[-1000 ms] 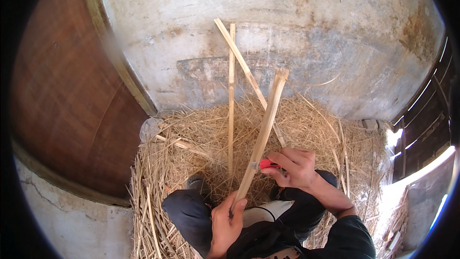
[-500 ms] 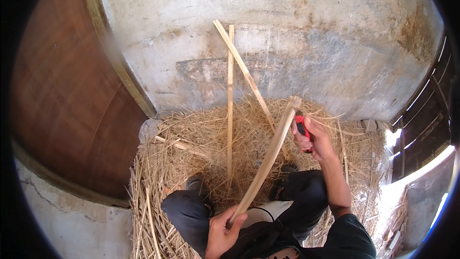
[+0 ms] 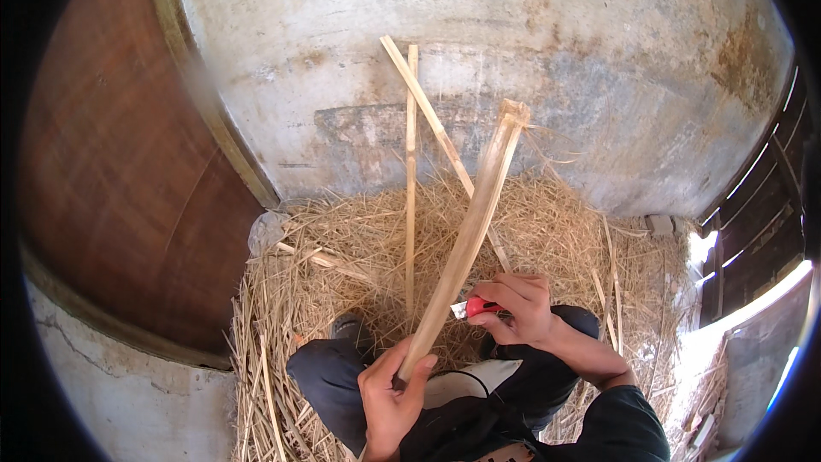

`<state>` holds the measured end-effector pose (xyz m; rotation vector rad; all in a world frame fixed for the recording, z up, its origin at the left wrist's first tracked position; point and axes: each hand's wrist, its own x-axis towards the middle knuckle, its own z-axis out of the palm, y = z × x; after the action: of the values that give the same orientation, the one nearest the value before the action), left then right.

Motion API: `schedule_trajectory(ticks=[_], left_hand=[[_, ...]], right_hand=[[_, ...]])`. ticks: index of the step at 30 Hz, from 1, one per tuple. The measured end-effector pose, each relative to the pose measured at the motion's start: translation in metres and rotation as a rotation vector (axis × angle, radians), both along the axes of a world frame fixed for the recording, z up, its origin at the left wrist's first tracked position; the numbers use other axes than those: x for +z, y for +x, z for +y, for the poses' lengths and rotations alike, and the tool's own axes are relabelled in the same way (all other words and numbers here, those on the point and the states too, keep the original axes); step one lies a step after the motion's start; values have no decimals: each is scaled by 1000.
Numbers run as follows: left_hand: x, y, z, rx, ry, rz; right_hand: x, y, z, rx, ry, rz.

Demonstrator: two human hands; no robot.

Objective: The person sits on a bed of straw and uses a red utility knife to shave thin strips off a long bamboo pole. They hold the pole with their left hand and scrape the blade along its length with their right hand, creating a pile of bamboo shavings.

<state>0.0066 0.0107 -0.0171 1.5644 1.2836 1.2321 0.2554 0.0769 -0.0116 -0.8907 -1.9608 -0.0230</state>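
Close above dark-trousered knees, grips the lower end of a long tan strip with the left hand, wrapped firmly round it, thumb along one side. Pinches a red-and-black cutter in the right hand, closed over the handle, short bright blade pointing left at the strip's edge; cannot tell whether touching. Holds the strip aslant, running from the left hand upward and to the right, in front of the straw. Looks broad and straight along its length, light brown on the face with streaks of lengthwise grain, paler down the right edge. Ends darker beside the left hand; widens at the far tip into a thicker, rough-lipped joint, with thin fibres curling off to the right. Beyond, to the left of the strip's upper half, shows two narrower pale sticks, crossed near their tops and leaning toward a stained grey wall. Off to the left, shows a large brown panel; to the far right, dark slats with light between.
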Motion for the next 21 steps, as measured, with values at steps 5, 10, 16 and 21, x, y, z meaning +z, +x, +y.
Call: schedule_trajectory(ticks=[5,10,16,21], left_hand=[[2,4,0,-68,-64,-42],[7,8,2,-82,-17,-9],[10,9,4,-62,-38,-14],[11,8,5,-77,-62,-20]], right_hand=[[4,2,-1,-57,92,-74],[15,-5,-10,-56,128,-172],[9,-9,-11,-86,146,-164],[10,-8,-11,-138,166,-178]])
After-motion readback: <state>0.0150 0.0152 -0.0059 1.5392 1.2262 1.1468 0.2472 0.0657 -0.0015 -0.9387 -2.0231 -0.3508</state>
